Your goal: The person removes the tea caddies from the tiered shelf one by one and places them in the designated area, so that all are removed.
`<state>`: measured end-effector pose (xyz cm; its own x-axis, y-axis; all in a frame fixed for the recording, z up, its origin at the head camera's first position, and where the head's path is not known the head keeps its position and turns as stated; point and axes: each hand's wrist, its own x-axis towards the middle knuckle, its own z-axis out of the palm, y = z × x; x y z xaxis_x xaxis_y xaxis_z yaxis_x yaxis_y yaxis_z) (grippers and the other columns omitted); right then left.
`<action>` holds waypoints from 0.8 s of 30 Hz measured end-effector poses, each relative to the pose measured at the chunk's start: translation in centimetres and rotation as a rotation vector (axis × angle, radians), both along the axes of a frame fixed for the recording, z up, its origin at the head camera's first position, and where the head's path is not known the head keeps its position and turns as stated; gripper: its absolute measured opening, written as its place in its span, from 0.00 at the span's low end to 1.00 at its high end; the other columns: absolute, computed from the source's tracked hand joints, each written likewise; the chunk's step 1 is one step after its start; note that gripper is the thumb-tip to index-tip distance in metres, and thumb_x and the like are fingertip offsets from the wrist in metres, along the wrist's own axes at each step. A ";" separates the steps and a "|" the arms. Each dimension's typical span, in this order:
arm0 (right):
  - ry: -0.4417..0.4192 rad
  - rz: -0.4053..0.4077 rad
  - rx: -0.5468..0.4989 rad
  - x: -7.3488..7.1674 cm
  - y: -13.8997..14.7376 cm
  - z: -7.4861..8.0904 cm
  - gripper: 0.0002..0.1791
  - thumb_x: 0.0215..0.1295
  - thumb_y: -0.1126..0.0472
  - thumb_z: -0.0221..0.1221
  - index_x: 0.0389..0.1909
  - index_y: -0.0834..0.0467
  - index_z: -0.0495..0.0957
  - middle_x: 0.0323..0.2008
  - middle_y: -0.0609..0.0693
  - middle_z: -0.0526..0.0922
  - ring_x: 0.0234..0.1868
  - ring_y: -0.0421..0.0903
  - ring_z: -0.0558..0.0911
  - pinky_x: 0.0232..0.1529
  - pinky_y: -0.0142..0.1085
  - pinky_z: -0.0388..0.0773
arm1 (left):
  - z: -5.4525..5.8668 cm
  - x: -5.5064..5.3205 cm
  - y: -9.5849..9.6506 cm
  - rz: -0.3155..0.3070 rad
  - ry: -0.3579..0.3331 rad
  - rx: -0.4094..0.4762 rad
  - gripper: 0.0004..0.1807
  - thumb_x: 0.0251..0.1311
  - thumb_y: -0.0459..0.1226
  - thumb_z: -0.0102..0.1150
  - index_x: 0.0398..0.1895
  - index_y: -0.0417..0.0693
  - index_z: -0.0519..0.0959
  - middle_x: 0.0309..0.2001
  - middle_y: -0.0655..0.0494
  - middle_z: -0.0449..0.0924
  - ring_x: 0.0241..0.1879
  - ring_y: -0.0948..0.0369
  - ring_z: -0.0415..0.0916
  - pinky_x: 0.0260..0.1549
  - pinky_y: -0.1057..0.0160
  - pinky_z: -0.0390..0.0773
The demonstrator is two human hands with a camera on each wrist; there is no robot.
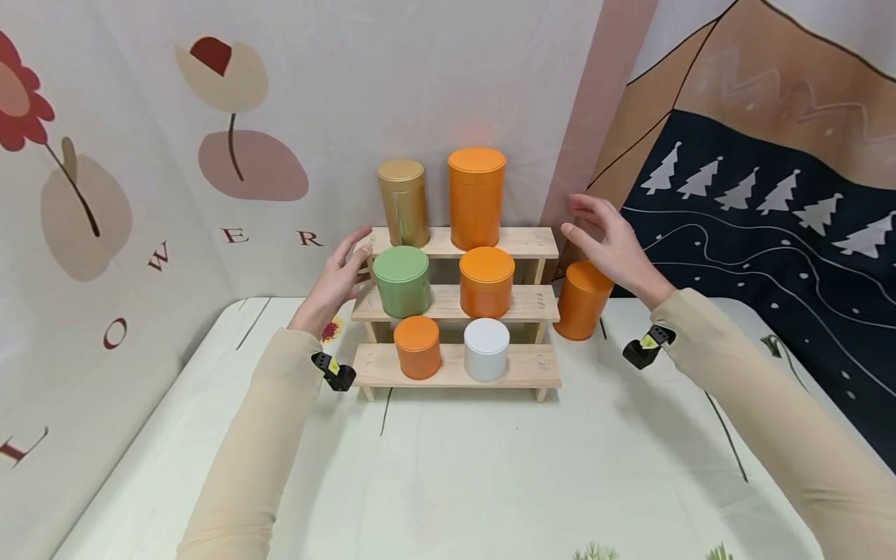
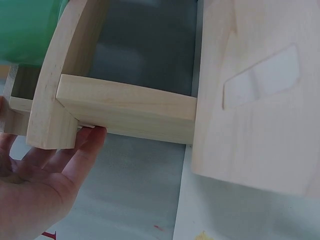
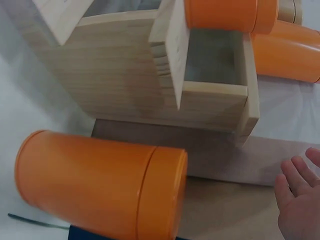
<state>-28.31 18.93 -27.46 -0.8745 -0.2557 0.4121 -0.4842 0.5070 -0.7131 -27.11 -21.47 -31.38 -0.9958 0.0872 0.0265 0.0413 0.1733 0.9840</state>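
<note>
A three-step wooden stand [image 1: 448,302] holds round lidded tins. On the top step are a gold tin [image 1: 404,204] and a tall orange tin [image 1: 477,198]. The middle step bears a green tin [image 1: 402,281] and a wider orange tin [image 1: 486,282]; the bottom step, a small orange tin [image 1: 417,348] and a white tin [image 1: 486,350]. My left hand [image 1: 338,278] is at the stand's upper left end, its fingertips against the wood in the left wrist view. Off to the right, my right hand [image 1: 610,243] hovers with loosely bent fingers, holding nothing.
Beside the stand's right end, another tall orange tin [image 1: 583,301] stands on the pale tablecloth [image 1: 448,474], below my right hand. A printed curtain [image 1: 336,93] hangs behind the table, with a dark tree-patterned section [image 1: 770,257] at the right.
</note>
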 end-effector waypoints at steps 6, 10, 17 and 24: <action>0.011 0.013 -0.008 -0.4 -1.0 0.6 0.31 0.72 0.54 0.54 0.69 0.63 0.60 0.67 0.59 0.63 0.66 0.55 0.65 0.66 0.49 0.61 | 0.9 0.9 0.4 -0.011 0.005 -0.001 0.29 0.76 0.43 0.38 0.77 0.56 0.50 0.68 0.34 0.56 0.64 0.38 0.61 0.62 0.42 0.61; 0.026 0.026 -0.015 -0.6 -1.5 0.9 0.30 0.71 0.54 0.54 0.69 0.63 0.61 0.66 0.58 0.63 0.66 0.55 0.65 0.66 0.48 0.61 | 0.9 0.9 0.4 -0.011 0.002 0.005 0.29 0.76 0.42 0.38 0.77 0.55 0.50 0.69 0.35 0.56 0.64 0.39 0.61 0.62 0.44 0.61; 0.025 0.044 -0.044 -0.8 -2.5 1.7 0.30 0.72 0.53 0.53 0.70 0.61 0.60 0.67 0.56 0.63 0.66 0.53 0.66 0.66 0.43 0.62 | 0.9 1.0 0.3 -0.020 -0.008 -0.004 0.29 0.76 0.43 0.37 0.77 0.56 0.49 0.70 0.36 0.54 0.65 0.38 0.60 0.63 0.42 0.59; 0.039 0.051 -0.067 -1.1 -3.5 2.6 0.30 0.72 0.53 0.54 0.70 0.59 0.61 0.67 0.54 0.64 0.66 0.50 0.66 0.66 0.41 0.61 | 1.2 1.3 0.5 -0.014 -0.021 -0.007 0.28 0.76 0.43 0.36 0.77 0.57 0.49 0.72 0.39 0.50 0.65 0.38 0.59 0.63 0.38 0.56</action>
<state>-29.42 15.45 -24.83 -0.8441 -0.2700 0.4633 -0.5362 0.4329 -0.7246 -25.82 -21.00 -30.21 -0.9949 0.1007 0.0048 0.0230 0.1800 0.9834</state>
